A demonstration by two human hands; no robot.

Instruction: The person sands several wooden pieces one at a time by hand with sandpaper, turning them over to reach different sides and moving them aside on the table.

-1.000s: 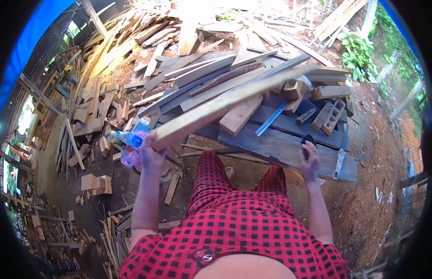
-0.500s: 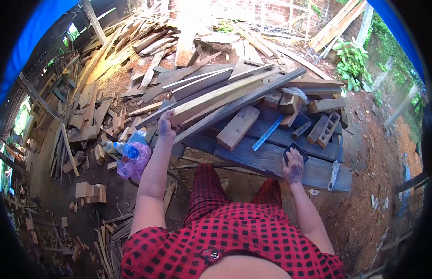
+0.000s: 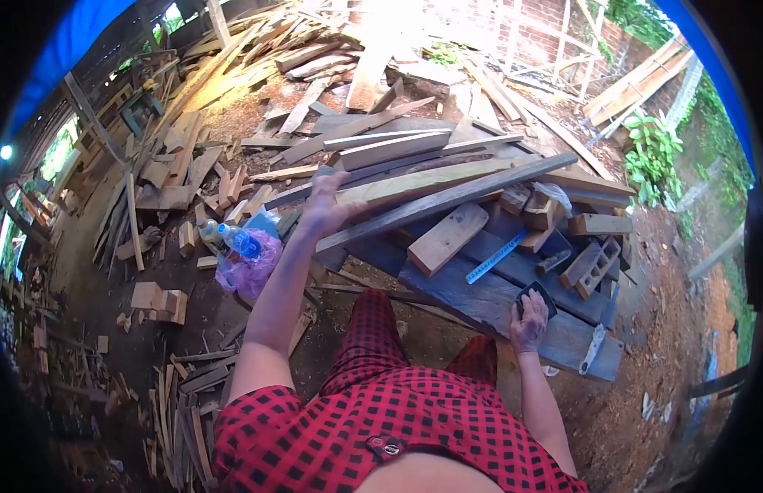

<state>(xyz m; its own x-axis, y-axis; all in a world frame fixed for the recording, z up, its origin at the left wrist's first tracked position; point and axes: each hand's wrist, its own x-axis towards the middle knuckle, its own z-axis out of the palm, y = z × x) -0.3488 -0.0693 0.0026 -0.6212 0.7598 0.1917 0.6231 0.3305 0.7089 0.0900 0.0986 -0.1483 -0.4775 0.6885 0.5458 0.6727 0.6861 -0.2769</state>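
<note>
My left hand (image 3: pixel 324 209) is open, its fingers spread beside the near end of a pale wooden plank (image 3: pixel 414 182). A darker, narrow beam (image 3: pixel 455 203) lies across the pile just in front of that plank. On the workbench (image 3: pixel 472 306), my right hand (image 3: pixel 530 322) is closed over a dark, square piece (image 3: pixel 547 297); its exact kind is hard to make out under the fingers. A blue ruler (image 3: pixel 496 257) lies to the left of that hand, next to a thick wooden block (image 3: pixel 448 238). A whitish, handle-like tool (image 3: pixel 592 349) lies at the bench's right end.
Wooden blocks (image 3: pixel 601 224) and a block with square holes (image 3: pixel 599 267) sit on the bench's far right side. A pink plastic bag (image 3: pixel 258 267) with bottles (image 3: pixel 238 240) stands to the left. Loose boards (image 3: pixel 373 131) and offcuts cover the ground beyond.
My left hand has let go of the pale plank's end and opened. My right hand stays on the dark square piece. The view has tilted and shifted.
</note>
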